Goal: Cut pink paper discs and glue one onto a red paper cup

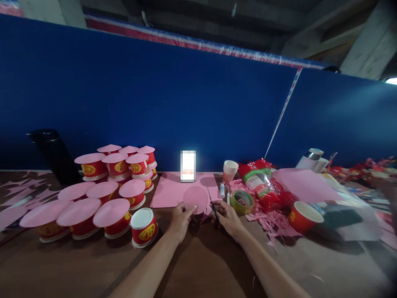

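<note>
In my left hand [181, 219] I hold a round pink paper disc [195, 198] by its lower edge, thumb on top. My right hand [228, 217] is closed on a pair of dark-handled scissors [214, 207], its blades pointing up and away beside the disc. A small pink scrap hangs below the disc near the scissors. Pink paper sheets [167, 190] lie flat behind both hands. Left of my left hand, a red cup [144, 229] stands upside down with its white base up.
Several upturned red cups with pink paper tops [111, 213] stand in rows at left, near a black bottle [54, 155]. To the right are a tape roll [242, 202], pink scraps [273, 219], a red plastic packet [260, 182] and an upright red cup [305, 217]. A blue partition [186, 91] rises behind.
</note>
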Motion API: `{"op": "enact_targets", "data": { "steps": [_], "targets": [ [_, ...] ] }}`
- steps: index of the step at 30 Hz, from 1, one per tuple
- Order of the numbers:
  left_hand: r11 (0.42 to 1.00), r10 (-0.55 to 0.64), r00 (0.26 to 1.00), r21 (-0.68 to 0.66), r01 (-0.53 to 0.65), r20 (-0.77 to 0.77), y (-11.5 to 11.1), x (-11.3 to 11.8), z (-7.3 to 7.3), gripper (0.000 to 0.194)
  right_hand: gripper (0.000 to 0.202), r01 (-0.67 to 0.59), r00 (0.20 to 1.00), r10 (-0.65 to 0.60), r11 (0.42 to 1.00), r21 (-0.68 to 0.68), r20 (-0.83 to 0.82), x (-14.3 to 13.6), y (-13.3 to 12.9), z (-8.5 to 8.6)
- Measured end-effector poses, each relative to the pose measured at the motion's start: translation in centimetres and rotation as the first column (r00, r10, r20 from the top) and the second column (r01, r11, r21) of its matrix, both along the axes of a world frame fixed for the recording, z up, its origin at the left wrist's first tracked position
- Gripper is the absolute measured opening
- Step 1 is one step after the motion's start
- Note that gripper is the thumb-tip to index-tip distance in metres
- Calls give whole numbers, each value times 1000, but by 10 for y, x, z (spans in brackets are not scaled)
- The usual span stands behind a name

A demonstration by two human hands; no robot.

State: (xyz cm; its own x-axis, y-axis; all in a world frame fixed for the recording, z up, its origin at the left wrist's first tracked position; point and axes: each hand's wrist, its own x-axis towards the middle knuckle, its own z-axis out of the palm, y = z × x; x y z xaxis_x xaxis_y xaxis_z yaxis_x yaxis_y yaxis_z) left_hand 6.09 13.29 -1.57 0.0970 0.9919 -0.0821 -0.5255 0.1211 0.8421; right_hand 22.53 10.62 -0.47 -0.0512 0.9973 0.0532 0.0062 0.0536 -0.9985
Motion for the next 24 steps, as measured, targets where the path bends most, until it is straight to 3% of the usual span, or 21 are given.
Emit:
{"op": "enact_targets", "data": {
  "steps": [8, 15, 24],
  "targets": [
    [999, 32, 996, -22, -30, 87, -2, 0, 7, 27, 39, 6, 1000, -6, 1000, -5, -21, -2, -1, 3],
    [998, 60, 991, -5, -60, 119, 2, 1, 1, 23, 41, -8, 1000, 8, 1000, -6, 1, -1, -1, 3],
    [995, 62, 998, -73, -62, 2, -1, -2, 7, 25, 42, -78, 993, 80, 997, 23, -91, 0, -4, 2]
  ]
}}
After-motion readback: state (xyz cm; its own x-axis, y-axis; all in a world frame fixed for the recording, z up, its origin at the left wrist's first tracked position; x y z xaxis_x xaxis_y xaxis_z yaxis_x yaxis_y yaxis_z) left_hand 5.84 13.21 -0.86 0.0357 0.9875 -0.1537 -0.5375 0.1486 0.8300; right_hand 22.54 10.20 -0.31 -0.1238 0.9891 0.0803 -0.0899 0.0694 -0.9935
